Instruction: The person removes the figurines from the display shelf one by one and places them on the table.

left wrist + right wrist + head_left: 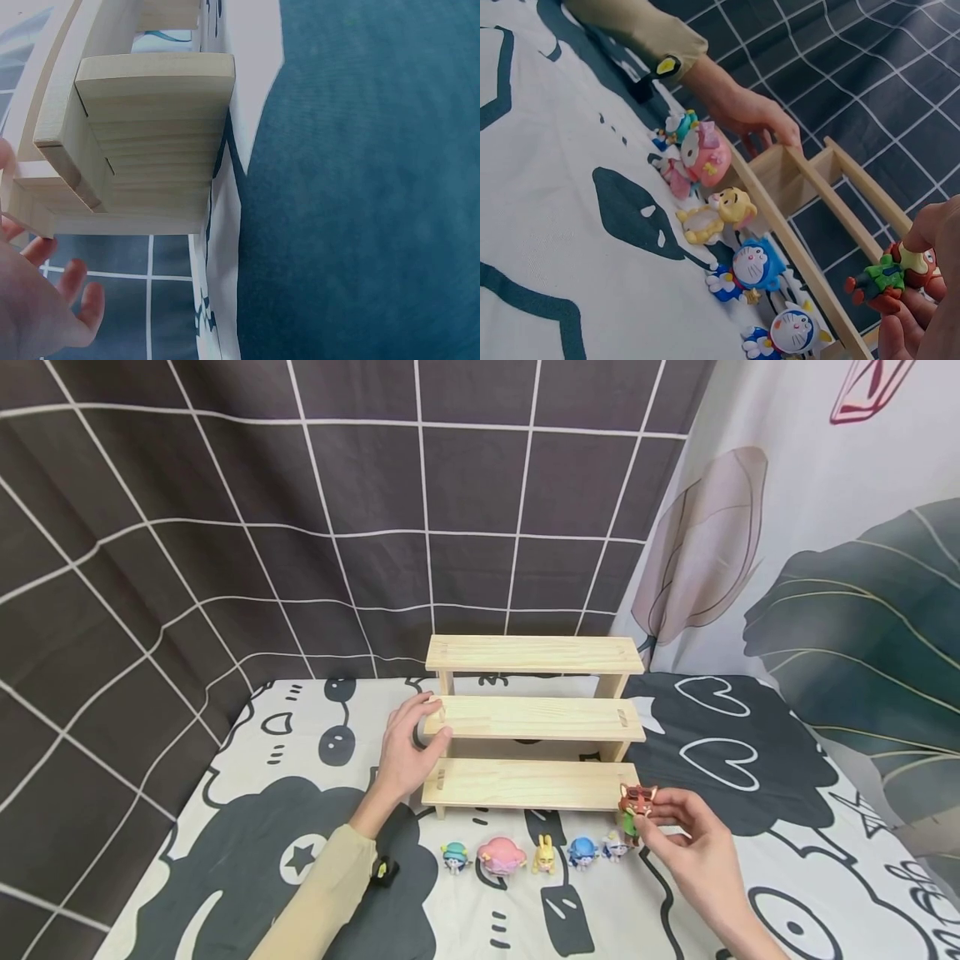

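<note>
A fox figurine [636, 806] with a green top is pinched between the thumb and fingers of my right hand [693, 839], near the right end of the lowest board. In the right wrist view, the same figurine [889, 277] shows its green jacket and dark trousers. At the left end of the middle board, my left hand [411, 747] grips the three-tier wooden shelf [532, 718], thumb at the front and fingers behind. The left wrist view shows that hand [45, 300] partly, beside the shelf's end [157, 90].
Several figurines stand in a row before the shelf: a teal-capped one [454, 857], a pink one [502, 856], a yellow rabbit-eared one [544, 855], a blue-hooded one [582, 852] and a white-hooded one [615, 845]. A patterned cloth [465, 927] lies beneath; a dark grid curtain [360, 568] hangs behind.
</note>
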`<state>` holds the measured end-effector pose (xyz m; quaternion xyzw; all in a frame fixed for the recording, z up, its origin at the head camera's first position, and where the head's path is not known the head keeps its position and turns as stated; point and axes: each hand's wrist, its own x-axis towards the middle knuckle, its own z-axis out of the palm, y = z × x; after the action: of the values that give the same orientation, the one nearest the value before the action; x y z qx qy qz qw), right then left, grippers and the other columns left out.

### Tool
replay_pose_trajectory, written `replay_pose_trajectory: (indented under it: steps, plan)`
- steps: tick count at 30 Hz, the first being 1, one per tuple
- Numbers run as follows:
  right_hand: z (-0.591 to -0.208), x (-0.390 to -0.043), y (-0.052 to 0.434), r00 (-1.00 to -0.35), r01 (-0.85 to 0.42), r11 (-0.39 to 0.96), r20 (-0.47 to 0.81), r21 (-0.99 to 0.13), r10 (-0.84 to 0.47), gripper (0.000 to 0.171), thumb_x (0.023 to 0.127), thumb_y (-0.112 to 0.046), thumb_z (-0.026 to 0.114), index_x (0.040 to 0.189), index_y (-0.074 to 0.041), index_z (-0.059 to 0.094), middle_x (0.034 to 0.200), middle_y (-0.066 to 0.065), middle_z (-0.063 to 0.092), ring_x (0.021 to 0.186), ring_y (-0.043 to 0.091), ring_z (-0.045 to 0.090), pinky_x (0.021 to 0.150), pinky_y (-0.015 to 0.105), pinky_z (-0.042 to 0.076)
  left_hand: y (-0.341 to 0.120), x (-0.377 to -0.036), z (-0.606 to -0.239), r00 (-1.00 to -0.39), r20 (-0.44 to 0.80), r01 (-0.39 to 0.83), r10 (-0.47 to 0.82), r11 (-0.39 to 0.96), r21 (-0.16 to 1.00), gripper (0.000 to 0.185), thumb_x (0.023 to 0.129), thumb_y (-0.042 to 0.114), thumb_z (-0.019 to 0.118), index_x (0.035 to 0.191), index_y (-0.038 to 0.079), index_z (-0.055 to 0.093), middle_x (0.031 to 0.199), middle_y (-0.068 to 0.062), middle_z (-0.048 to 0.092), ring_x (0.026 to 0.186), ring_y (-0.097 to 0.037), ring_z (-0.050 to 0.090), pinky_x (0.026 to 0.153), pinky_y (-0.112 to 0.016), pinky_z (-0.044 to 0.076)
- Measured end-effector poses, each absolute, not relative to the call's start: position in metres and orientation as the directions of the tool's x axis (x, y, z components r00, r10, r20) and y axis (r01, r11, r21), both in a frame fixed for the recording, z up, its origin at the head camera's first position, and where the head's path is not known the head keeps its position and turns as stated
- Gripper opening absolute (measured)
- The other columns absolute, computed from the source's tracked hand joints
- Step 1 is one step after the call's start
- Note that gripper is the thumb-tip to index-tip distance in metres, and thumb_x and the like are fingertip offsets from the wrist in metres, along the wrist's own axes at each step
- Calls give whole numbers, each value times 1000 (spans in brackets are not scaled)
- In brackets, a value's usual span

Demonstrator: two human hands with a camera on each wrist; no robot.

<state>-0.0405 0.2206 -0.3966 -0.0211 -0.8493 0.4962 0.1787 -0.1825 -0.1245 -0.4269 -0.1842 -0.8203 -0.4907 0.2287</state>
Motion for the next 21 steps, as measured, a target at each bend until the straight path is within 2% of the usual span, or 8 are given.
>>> replay_pose_trajectory:
  steps: [10,21]
  plan:
    - [-400,-34,231,-938,-64,525,230,-849,258,31,83,7,75,109,1,59,90,1,68,80,-3,60,58,16,50,-124,-181,-426,-831,552,521,76,454,722,40,88,18,69,125,2,66,143,-16,52,127,-36,46,104,-56,35]
    - [-409,-27,237,-927,-15,508,202,-861,315,31,83,5,75,109,2,59,84,-10,66,78,-4,60,58,15,48,-124,-182,-426,-828,556,526,76,450,722,41,88,18,69,124,1,66,142,-17,52,127,-37,47,104,-56,35]
